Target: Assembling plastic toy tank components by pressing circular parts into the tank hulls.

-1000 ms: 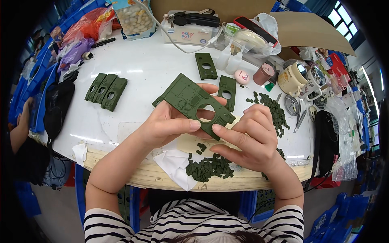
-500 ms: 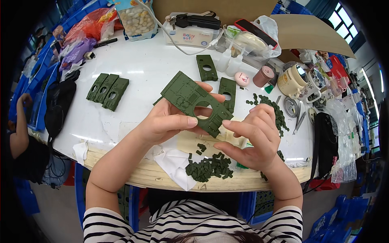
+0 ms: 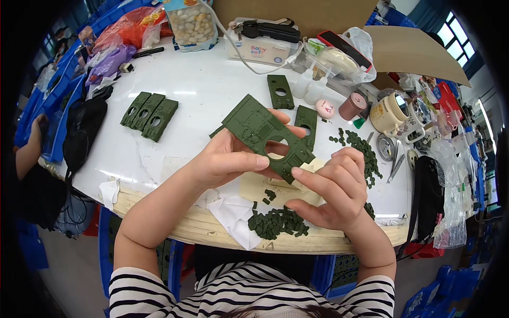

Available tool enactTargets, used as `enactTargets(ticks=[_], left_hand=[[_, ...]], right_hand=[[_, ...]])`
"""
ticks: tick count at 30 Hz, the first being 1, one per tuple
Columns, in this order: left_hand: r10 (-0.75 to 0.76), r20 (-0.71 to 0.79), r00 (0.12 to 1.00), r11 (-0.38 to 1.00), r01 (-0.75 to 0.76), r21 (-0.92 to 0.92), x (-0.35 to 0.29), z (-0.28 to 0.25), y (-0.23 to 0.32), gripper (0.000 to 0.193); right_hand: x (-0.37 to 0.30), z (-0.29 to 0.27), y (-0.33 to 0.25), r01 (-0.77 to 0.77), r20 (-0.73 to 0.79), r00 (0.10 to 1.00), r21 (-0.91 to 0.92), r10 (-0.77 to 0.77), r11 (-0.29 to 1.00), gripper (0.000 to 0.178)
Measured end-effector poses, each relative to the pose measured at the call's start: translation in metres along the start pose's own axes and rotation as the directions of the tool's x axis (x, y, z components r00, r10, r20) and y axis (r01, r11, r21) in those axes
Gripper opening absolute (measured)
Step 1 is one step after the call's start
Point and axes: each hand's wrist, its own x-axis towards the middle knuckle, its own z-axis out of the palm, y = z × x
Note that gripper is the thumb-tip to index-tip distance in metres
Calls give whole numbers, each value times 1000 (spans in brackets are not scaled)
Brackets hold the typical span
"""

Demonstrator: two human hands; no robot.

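Note:
A dark green plastic model tank hull part (image 3: pixel 253 123) with a round hole is gripped in my left hand (image 3: pixel 220 161), thumb on top beside the hole and fingers beneath. My right hand (image 3: pixel 335 193) has its index fingertip at the part's lower right end. Its thumb stays well apart from the index finger, and I see nothing between them. Below the hands lies a heap of small dark green pieces (image 3: pixel 278 222). Another heap of small green pieces (image 3: pixel 366 159) is to the right, partly behind my right hand.
Three similar hull parts (image 3: pixel 150 117) lie side by side at the left, with another hull part (image 3: pixel 280 91) at the back. A white cloth (image 3: pixel 233 217) lies at the front edge. Squeeze bottles (image 3: pixel 315 89), mugs (image 3: pixel 388 114), tweezers (image 3: pixel 396 165) and tape (image 3: pixel 386 147) stand or lie right.
The whole view has shifted slightly, so the table appears further right. My right index fingertip has come closer to the hull part's end; my left hand keeps its hold.

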Motion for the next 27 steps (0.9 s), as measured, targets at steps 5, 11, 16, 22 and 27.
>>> enactTargets(ticks=[5, 11, 16, 22, 27], left_hand=[[128, -20, 992, 992, -128, -14, 3, -17, 8, 69], [384, -315, 868, 912, -305, 274, -11, -54, 20, 52], [271, -460, 846, 961, -267, 75, -59, -64, 20, 43], [-106, -587, 803, 989, 146, 21, -110, -75, 29, 47], [-231, -665, 710, 922, 379, 83, -118, -93, 42, 50]], right_hand=[[3, -6, 2, -14, -5, 1000, -18, 14, 1000, 36], [2, -3, 12, -21, -51, 999, -68, 17, 997, 25], [2, -7, 21, -19, -90, 996, -94, 11, 995, 24], [3, -8, 18, -9, -69, 998, -108, 2, 994, 21], [2, -7, 15, 4, -59, 998, -106, -11, 994, 20]])
